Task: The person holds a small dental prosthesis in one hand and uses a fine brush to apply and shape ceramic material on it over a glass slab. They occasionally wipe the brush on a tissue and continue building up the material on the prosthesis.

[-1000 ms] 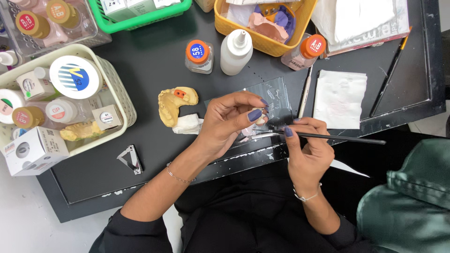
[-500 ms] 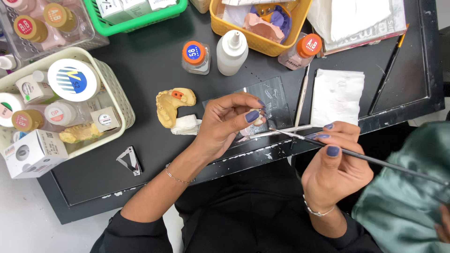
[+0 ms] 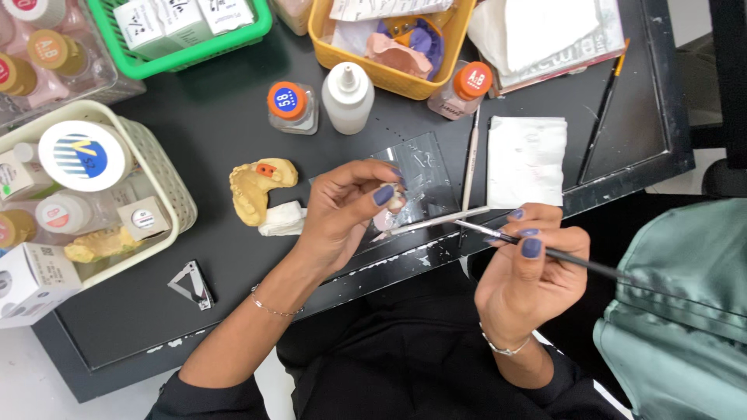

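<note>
Here, two hands (left [image 3: 346, 214], right [image 3: 529, 268]) hold one brush [image 3: 560, 254].

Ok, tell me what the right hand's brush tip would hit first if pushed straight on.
Probably the small piece pinched in the left hand; the brush in the right hand points there, though depth is unclear.

Single head-worn view, looking steeply down, near top-down, onto dark worktable [image 3: 233, 132] from wearer's seat. Close range: left hand [image 3: 346, 214] and right hand [image 3: 529, 268] mid-frame, forearms entering from bottom edge, lap below. Baskets cut off along top and left edges. No second view to overlap.
</note>
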Demonstrator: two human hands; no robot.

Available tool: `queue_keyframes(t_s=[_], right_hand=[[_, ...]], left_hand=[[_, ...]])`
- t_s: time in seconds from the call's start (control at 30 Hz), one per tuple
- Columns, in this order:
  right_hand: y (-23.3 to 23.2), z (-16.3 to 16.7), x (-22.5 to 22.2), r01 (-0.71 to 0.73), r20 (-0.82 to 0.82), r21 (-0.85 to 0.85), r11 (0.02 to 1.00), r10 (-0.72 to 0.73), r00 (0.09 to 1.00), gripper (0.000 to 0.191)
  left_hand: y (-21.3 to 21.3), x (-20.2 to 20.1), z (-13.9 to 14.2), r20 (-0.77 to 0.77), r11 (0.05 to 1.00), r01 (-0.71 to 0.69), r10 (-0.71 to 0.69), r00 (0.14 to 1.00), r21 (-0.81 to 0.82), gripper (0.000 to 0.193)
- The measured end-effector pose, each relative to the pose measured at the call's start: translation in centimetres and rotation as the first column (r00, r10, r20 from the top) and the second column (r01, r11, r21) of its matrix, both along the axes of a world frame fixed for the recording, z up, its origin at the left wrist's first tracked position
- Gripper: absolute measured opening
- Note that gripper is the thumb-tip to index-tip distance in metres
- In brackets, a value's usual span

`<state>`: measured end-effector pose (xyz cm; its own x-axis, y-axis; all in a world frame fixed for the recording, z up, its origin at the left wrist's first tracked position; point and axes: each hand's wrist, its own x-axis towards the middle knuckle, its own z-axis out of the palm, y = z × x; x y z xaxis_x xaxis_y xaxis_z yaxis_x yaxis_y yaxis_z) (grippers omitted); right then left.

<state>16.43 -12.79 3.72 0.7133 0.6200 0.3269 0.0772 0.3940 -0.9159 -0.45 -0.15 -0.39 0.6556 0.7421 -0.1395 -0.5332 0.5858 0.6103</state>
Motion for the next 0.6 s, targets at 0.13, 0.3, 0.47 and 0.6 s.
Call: queue_keyframes(t_s=[0.13, 0.3, 0.47, 0.6], right_hand=[[0.9, 0.1, -0.4, -0.062, 0.070, 0.038, 0.997, 0.059, 0.996, 0.022], [1.0, 0.8, -1.0, -0.095, 0.129, -0.038, 0.995, 0.099, 0.987, 0.021], [0.2, 1.7, -0.6, -0.039, 0.376, -0.177, 0.983, 0.104, 0.921, 0.016], [0.2, 1.4, -0.4, -0.024, 0.426, -0.115, 0.993, 0.071, 0.902, 0.020]], left_hand=[[0.0, 0.0, -0.2, 0.003, 1.000, 0.008, -0.008, 1.000, -0.011, 0.024], [0.2, 0.0, -0.3, -0.011, 1.000, -0.006, 0.005, 1.000, -0.013, 0.023], [0.1, 0.0, -0.1, 0.014, 1.000, -0.020, 0.020, 1.000, -0.001, 0.021], [0.0, 0.3, 0.2, 0.033, 1.000, 0.003, -0.003, 0.999, -0.006, 0.019]])
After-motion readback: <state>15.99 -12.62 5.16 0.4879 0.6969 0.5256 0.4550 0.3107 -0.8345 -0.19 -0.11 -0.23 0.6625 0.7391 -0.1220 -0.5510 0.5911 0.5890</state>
